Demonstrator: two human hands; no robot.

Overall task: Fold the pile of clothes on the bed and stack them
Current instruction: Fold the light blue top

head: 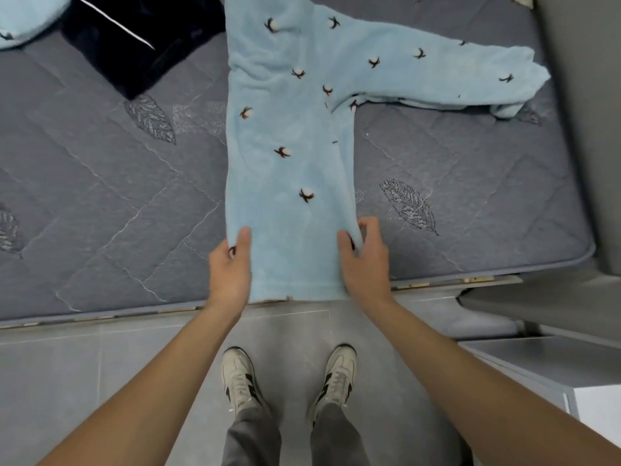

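2 hands (299, 264) pinch fleecy blue top's (289, 136) hem on quilted mattress (100, 196).

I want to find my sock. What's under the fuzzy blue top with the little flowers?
The light blue fleece top lies flat on the grey quilted mattress, so mattress shows all around it. Anything beneath is covered; a sock there cannot be seen. Both hands pinch its near edges.

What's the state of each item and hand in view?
Blue top: flat on the mattress, half-folded lengthwise, one sleeve out to the right.
Dark garment: folded, upper left.
Second blue garment: at the corner, mostly cut off.
Left hand: pinching the hem's left corner.
Right hand: pinching the hem's right corner.
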